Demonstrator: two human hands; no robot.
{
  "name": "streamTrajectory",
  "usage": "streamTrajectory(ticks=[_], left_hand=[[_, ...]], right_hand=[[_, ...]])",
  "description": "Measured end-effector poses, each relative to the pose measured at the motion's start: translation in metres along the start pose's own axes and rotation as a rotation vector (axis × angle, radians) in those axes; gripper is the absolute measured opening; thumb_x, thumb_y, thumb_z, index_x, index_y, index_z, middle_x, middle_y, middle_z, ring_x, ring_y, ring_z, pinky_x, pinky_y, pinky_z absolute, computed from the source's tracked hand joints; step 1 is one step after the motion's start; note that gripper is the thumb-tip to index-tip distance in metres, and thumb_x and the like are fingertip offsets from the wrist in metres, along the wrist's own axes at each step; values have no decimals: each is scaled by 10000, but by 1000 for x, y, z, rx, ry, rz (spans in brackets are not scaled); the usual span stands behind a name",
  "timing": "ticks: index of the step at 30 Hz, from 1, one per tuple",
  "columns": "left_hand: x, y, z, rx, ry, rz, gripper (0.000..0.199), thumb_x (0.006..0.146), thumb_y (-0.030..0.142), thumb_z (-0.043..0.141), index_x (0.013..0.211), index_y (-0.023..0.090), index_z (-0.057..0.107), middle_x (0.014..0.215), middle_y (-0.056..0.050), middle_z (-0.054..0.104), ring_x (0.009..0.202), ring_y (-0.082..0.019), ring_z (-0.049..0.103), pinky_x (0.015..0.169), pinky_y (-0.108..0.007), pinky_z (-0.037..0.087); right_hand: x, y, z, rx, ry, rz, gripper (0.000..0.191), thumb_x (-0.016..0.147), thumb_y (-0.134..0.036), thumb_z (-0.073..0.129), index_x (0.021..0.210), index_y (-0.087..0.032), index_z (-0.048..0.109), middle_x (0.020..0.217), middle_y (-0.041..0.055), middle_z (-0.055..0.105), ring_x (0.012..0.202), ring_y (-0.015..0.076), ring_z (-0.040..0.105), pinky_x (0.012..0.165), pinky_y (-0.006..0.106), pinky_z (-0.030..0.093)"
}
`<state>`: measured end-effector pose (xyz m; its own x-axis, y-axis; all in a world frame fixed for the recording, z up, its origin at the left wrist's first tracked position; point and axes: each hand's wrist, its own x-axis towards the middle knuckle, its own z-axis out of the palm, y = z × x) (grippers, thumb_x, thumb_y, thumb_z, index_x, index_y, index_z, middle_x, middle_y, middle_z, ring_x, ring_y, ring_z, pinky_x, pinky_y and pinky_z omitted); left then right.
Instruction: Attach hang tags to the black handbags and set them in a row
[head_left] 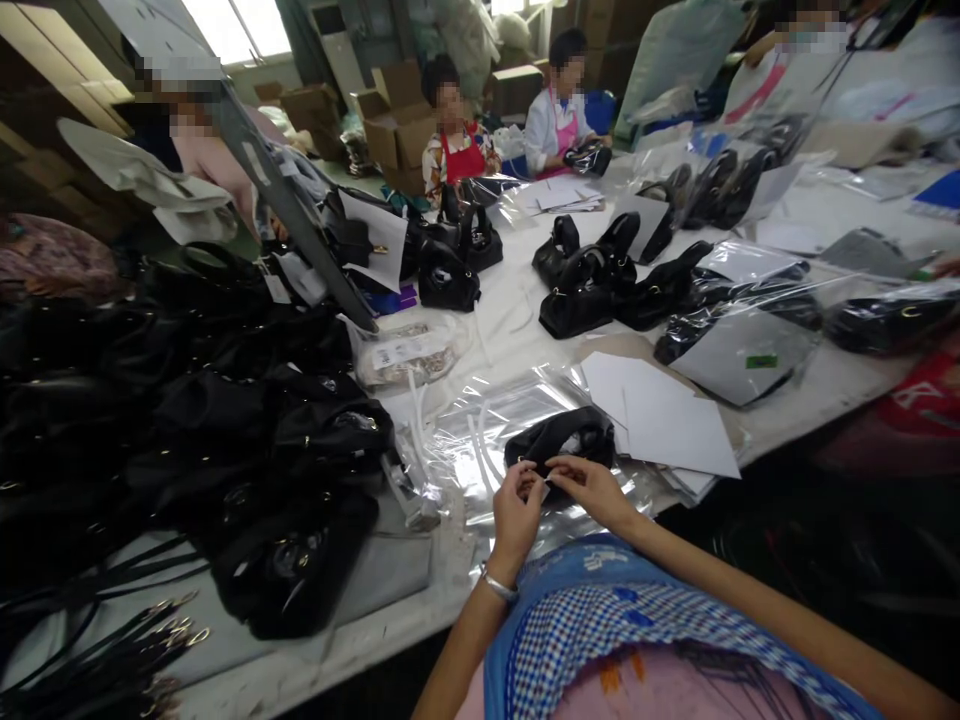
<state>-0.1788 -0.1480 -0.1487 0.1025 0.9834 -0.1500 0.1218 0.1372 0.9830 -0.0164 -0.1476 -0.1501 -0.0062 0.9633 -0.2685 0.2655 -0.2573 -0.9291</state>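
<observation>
A black handbag [559,432] with a looped handle lies in front of me on clear plastic sheets [457,440]. At the bag's near side, my left hand [519,497] is closed in a pinch, fingertips close to the bag. My right hand [589,487] pinches from the other side, its fingertips almost meeting the left ones. Something small and whitish shows between the two hands; it is too small to name. To the right of the bag lies a stack of white cards [664,415].
Many black handbags [225,430] are heaped on the left, with straps and gold hooks [176,625] below. More bags [581,280] stand across the table, some in clear plastic [739,325]. A grey metal post [292,215] rises at left. Co-workers sit opposite.
</observation>
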Motion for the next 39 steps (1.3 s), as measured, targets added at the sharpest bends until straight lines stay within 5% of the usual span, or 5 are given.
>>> streamTrajectory(ticks=[31,39], left_hand=[[2,2,2,123,1,28,234,850,188,558,1078,195,608,920,-48,706,842,-158,673,783,-278,526],[-5,-4,8,-25,38,-114,295,821,184,596,1115,177,615,960,-83,732,904,-192,702,832,-318,555]], right_hand=[[1,-4,0,-22,-29,20,327,782,-344,619,1060,-180,670,845,31,723,802,183,672,789,309,520],[-5,-8,6,-69,15,-13,306,791,-315,614,1062,-182,661,817,31,732,743,174,681,706,290,538]])
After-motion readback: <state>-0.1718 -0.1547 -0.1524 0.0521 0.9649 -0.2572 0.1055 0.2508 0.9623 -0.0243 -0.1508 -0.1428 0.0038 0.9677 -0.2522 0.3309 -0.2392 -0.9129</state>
